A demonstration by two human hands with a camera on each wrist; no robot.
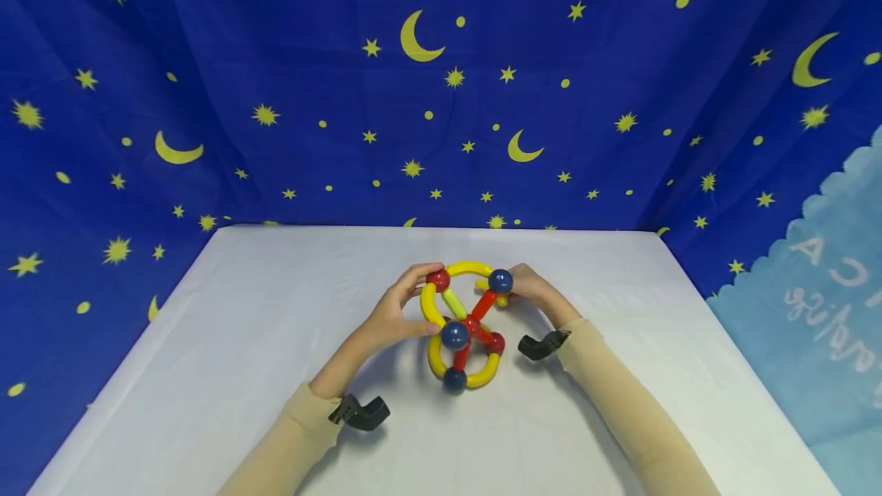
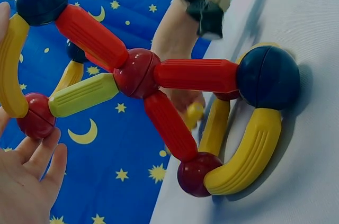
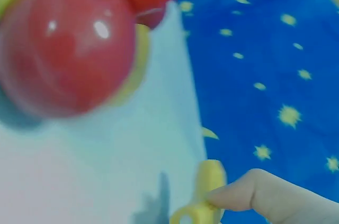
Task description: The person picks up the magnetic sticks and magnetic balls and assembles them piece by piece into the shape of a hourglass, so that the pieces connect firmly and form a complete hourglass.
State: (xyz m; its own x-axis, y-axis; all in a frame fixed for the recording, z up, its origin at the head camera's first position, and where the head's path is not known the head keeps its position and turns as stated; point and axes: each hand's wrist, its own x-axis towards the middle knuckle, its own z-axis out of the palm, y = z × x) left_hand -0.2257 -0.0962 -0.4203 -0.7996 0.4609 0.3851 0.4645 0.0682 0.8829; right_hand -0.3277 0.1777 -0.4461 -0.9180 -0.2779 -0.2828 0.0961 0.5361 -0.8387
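Note:
A ball-and-rod toy frame [image 1: 472, 327] of red and blue balls, straight red and green rods and curved yellow rods stands on the white table. My left hand [image 1: 389, 318] grips its upper left side, thumb by a front blue ball [image 1: 455, 335] and fingers at a red ball [image 1: 438, 279]. In the left wrist view, fingertips touch a red ball [image 2: 37, 115] joined to the green rod [image 2: 85, 95]. Behind the frame's right side, my right hand [image 1: 536, 287] pinches a small yellow piece [image 3: 210, 179] with a ring-like part; blue ball [image 1: 501, 281] partly hides this in the head view.
The white table [image 1: 276, 274] spreads around the frame. A dark blue curtain [image 1: 331, 98] with yellow moons and stars hangs behind and at the sides. A light blue cloth [image 1: 841, 251] with lettering hangs at right. Both wrists wear black camera mounts [image 1: 361, 413].

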